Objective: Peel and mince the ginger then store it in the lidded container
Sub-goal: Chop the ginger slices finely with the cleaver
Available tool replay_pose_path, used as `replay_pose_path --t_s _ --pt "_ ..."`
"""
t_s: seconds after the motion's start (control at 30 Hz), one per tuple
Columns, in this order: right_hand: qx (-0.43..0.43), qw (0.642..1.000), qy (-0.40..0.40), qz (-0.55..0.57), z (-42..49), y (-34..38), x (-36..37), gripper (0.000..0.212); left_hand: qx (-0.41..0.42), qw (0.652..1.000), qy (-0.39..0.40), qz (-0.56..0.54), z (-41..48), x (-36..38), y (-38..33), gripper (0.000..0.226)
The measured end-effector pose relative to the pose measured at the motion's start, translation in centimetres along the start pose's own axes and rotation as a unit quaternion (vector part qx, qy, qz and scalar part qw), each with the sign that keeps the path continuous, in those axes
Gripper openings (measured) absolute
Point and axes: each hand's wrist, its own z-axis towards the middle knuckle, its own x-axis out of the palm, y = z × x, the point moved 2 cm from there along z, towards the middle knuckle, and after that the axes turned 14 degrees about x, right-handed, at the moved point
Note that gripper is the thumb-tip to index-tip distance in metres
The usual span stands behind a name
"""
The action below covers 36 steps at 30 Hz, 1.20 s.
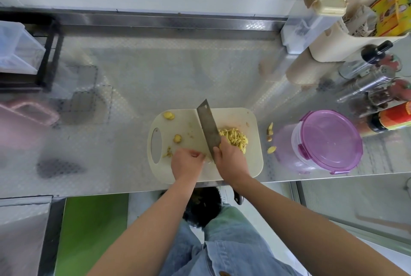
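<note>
Both bare forearms reach forward and converge; the right hand (230,160) is curled round the handle of a knife (208,124), knuckles up. The left hand (188,161) lies just beside it, fingers curled toward the blade; whether they pinch anything is hidden.

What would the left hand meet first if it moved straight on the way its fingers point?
Probably the cleaver, its blade just past the fingers of the left hand; a ginger bit may lie between, but that is unclear.

Yellow ginger strips (234,139) heaped on board (253,164)
</note>
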Motion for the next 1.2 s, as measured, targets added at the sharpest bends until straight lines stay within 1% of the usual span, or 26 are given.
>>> replay_pose_path --t_s 0.07,0.13,0.27,0.37,0.43,0.63,0.73,0.8,0.87,0.93,1.03,1.13,1.2 --pt "0.003 1.000 -0.009 0.028 0.2 -0.6 -0.5 0.023 0.009 0.999 -0.007 -0.034 -0.1 -0.1 0.5 0.030" --pt "0.005 0.999 -0.014 0.051 0.1 -0.7 -0.7 0.021 0.017 0.999 -0.027 -0.038 -0.2 -0.4 0.6 0.031" --pt "-0.015 0.998 0.010 0.067 -0.7 0.0 0.3 0.022 0.059 0.994 -0.081 0.044 -0.6 -1.8 0.0 0.027" --pt "-0.021 0.998 0.030 0.058 -1.3 0.1 1.2 0.021 0.071 0.990 -0.106 0.057 -0.6 -2.3 0.4 0.027" --pt "-0.012 0.998 0.023 0.058 -1.3 -0.5 1.2 0.021 0.077 0.988 -0.115 0.064 -0.7 -2.7 0.6 0.026" --pt "0.066 0.994 -0.028 0.080 0.5 -2.6 -0.6 0.028 0.110 0.975 -0.153 0.115 -0.3 -4.3 -0.5 0.026" --pt "0.062 0.991 -0.010 0.118 1.0 -2.3 -1.0 0.024 0.116 0.969 -0.181 0.120 1.0 -5.5 -1.2 0.010" --pt "0.040 0.990 0.009 0.131 1.1 -1.8 -1.1 0.021 0.125 0.963 -0.197 0.136 2.4 -6.4 -1.4 0.013" --pt "0.029 0.989 0.023 0.142 1.2 -1.3 -1.0 0.016 0.119 0.960 -0.187 0.173 4.0 -7.1 -1.6 0.020" --pt "0.028 0.988 0.028 0.149 1.5 -1.0 -1.0 0.014 0.115 0.958 -0.158 0.211 5.4 -7.7 -1.8 0.027" --pt "0.034 0.988 0.032 0.148 2.0 -0.7 -1.0 0.018 0.150 0.944 -0.120 0.270 7.4 -8.0 -2.1 0.034" --pt "0.036 0.988 0.041 0.148 2.5 -0.8 -1.0 0.019 0.170 0.936 -0.086 0.297 8.7 -8.2 -2.0 0.029" --pt "0.034 0.987 0.044 0.150 2.7 -0.7 -1.0 0.021 0.171 0.937 -0.081 0.292 9.3 -8.2 -2.1 0.023"
